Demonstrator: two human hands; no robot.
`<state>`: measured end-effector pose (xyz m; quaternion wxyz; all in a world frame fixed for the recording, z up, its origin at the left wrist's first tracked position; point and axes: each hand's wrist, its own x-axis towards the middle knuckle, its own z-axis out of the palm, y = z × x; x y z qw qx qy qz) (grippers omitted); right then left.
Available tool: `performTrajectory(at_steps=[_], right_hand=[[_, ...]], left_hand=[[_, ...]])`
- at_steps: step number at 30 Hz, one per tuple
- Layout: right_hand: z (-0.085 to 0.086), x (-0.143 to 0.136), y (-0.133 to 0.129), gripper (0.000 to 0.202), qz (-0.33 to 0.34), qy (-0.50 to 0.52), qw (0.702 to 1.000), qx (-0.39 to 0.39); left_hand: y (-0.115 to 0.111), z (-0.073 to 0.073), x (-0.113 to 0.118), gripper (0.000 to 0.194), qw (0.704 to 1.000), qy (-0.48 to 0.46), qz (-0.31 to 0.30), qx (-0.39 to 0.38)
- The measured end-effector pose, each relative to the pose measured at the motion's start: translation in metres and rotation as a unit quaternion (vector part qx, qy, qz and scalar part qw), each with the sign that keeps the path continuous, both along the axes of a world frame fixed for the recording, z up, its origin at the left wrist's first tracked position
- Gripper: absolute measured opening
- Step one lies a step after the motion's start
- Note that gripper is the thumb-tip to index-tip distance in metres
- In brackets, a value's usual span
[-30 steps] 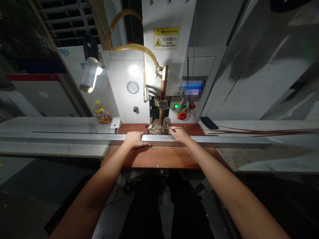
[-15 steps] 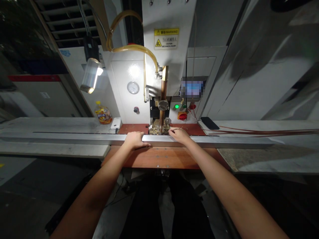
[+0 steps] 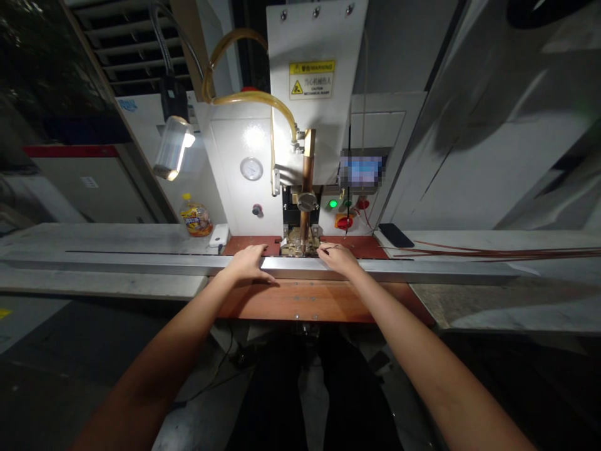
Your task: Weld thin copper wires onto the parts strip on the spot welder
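A long silver metal bar (image 3: pixel 159 268) runs sideways across the bench in front of a white machine. My left hand (image 3: pixel 246 263) straddles this bar, its fingers over the far edge and its thumb on the near side. Close to the machine's copper-coloured upright post (image 3: pixel 305 225), my right hand (image 3: pixel 339 258) pinches a thin dark rod (image 3: pixel 332 248) above the bar. Much of the rod is hidden by the fingers. Small metal fittings (image 3: pixel 293 244) sit at the post's foot, between my two hands.
Several thin brown rods (image 3: pixel 474 252) lie on the right bench near a black phone (image 3: pixel 395 235). A bottle (image 3: pixel 196 216) and a white box (image 3: pixel 219 235) stand at left. A lit lamp (image 3: pixel 173 147) hangs above. Reddish-brown boards (image 3: pixel 282 300) lie under the bar.
My left hand has slid a little to the left along the bar. My right hand stays by the post with the thin rod. The view has tilted slightly.
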<state>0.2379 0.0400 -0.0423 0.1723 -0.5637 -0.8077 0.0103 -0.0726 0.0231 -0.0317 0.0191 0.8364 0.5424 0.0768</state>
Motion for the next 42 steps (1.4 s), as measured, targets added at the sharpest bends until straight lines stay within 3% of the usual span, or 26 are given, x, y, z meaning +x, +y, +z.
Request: performTrajectory(at_steps=[6, 12, 19, 42], right_hand=[[0.001, -0.001, -0.002, 0.035, -0.008, -0.012, 1.000, -0.005], [0.002, -0.001, -0.002, 0.034, 0.000, -0.004, 1.000, -0.001], [0.000, -0.001, -0.001, 0.034, -0.008, -0.007, 1.000, 0.001], [0.004, -0.002, -0.004, 0.033, -0.005, -0.014, 1.000, -0.003]], left_hand=[[0.003, -0.001, -0.014, 0.114, 0.999, 0.034, 0.019, 0.010], [0.000, 0.001, -0.010, 0.094, 0.997, 0.073, 0.016, -0.001], [0.001, 0.003, -0.004, 0.084, 0.993, 0.107, 0.042, -0.015], [-0.005, 0.004, -0.001, 0.085, 0.993, 0.096, 0.069, -0.011]])
